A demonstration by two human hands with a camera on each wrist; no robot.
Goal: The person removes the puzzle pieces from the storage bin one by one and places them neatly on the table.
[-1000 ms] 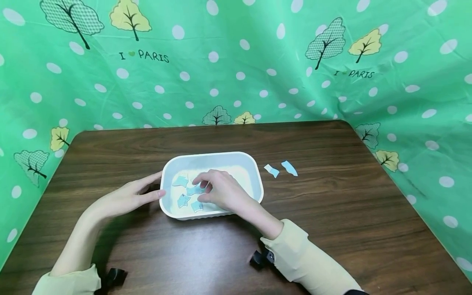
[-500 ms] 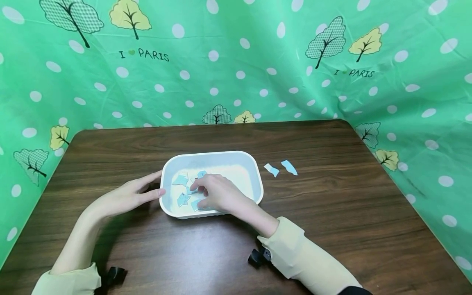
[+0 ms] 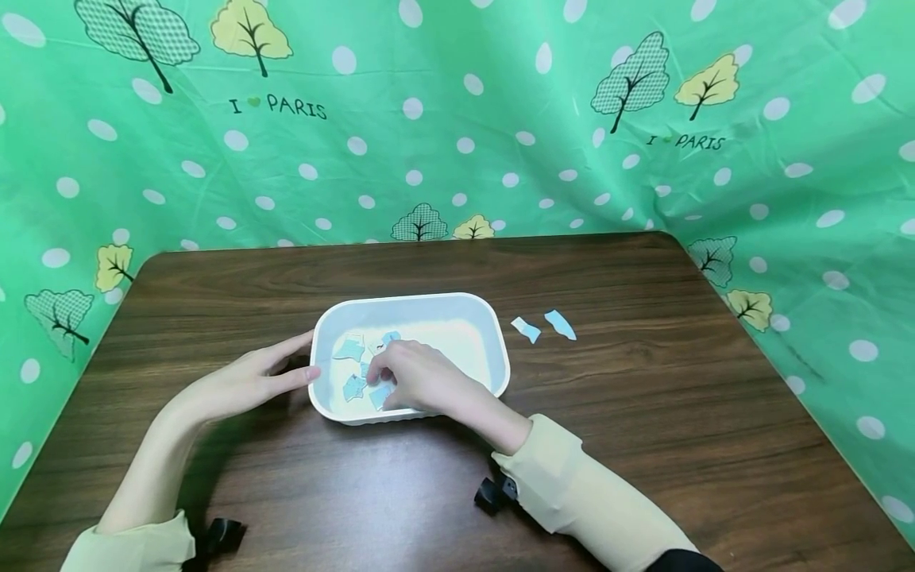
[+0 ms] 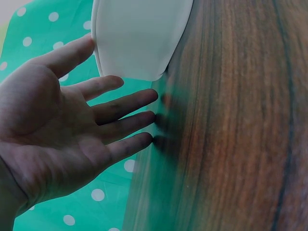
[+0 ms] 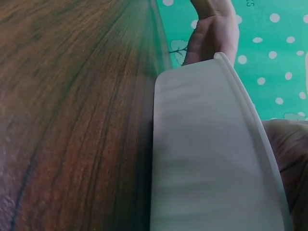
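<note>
A white plastic tray (image 3: 457, 338) stands on the table with several torn blue-and-white paper pieces (image 3: 350, 349) in its left half. My right hand (image 3: 422, 377) reaches inside, fingers bent, thumb near the front paper piece (image 3: 379, 396). Whether the fingertips pinch a piece cannot be told; in the right wrist view the tray's wall (image 5: 207, 144) hides them. At the tray's left end my left hand (image 3: 246, 381) has its fingers fairly straight. The left wrist view shows this left hand (image 4: 82, 110) spread, thumb touching the tray's rim and the palm holding nothing.
Two more torn pieces lie on the brown wooden table (image 3: 643, 357) right of the tray: a small one (image 3: 526, 330) and a longer one (image 3: 561, 324). A green dotted cloth (image 3: 465, 119) hangs behind the table. Black wrist gear (image 3: 493, 494) sits below the right sleeve.
My right hand has shifted slightly toward the tray's front, its fingers drawing closer to the thumb. A piece at the back has come into sight. My left hand stays put.
</note>
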